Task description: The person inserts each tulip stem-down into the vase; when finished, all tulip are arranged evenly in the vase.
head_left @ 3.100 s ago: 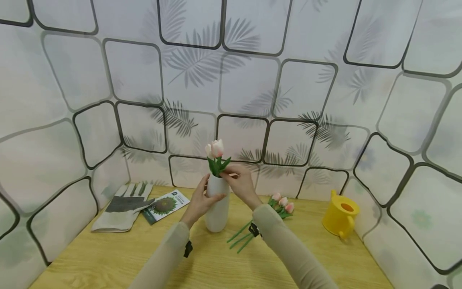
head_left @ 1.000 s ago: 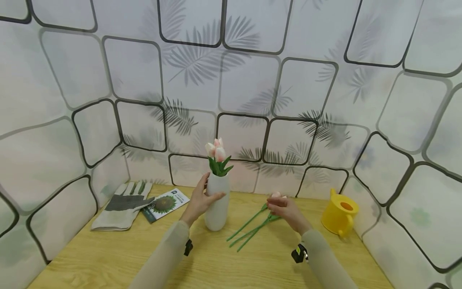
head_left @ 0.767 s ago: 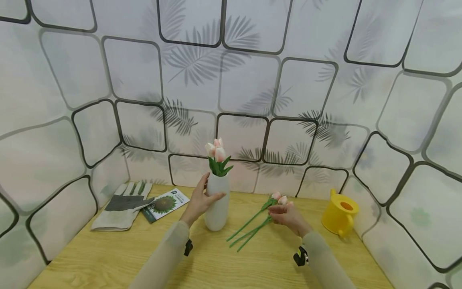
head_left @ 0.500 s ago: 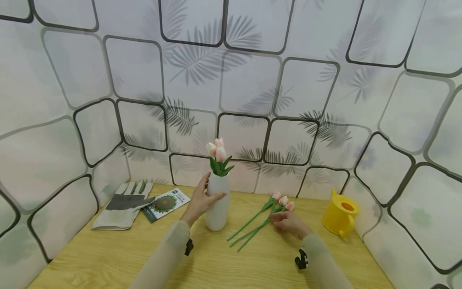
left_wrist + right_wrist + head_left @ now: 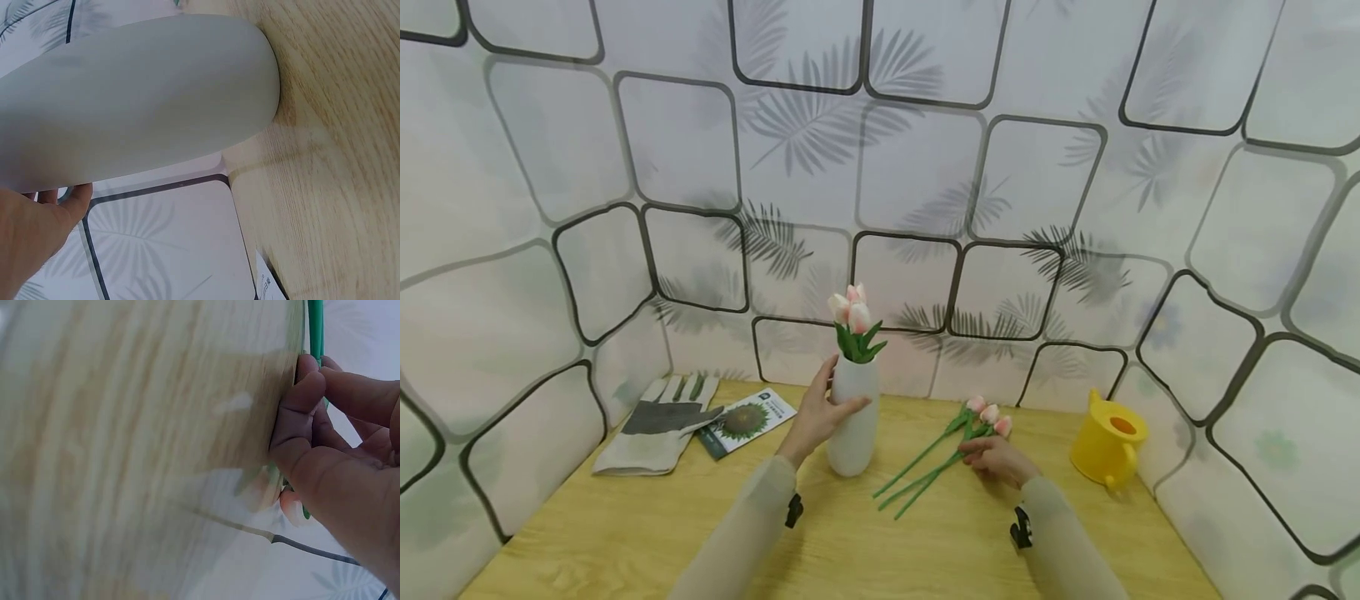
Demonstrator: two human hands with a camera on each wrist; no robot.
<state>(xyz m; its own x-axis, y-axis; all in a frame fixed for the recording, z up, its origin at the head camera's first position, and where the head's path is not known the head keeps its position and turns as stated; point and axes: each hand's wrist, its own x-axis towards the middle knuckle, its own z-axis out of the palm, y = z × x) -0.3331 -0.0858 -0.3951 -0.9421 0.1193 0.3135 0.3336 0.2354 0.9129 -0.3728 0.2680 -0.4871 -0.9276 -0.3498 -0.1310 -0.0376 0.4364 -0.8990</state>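
My left hand (image 5: 817,415) grips the upper side of a white vase (image 5: 852,454), thumb across its front. In the left wrist view the vase (image 5: 156,94) fills much of the picture, its base on the table. Several pink-and-white tulips (image 5: 856,315) with green leaves stand in its mouth. To the right, my right hand (image 5: 1000,460) is down at the leaves of the tulips (image 5: 990,414) lying on the table. Seen from the right wrist, thumb and fingertips pinch a green stem (image 5: 316,331); a pink bloom (image 5: 290,505) shows below the hand.
A yellow watering can (image 5: 1108,442) stands at the table's right side. At the back left lie grey-and-white gloves (image 5: 655,437) beside a seed packet with a sunflower picture (image 5: 748,421). A patterned curtain (image 5: 910,183) encloses the wooden table (image 5: 850,542).
My right hand has left the flowers at the vase mouth, moved right and lowered onto the tulips lying on the table. The left hand stays on the vase.
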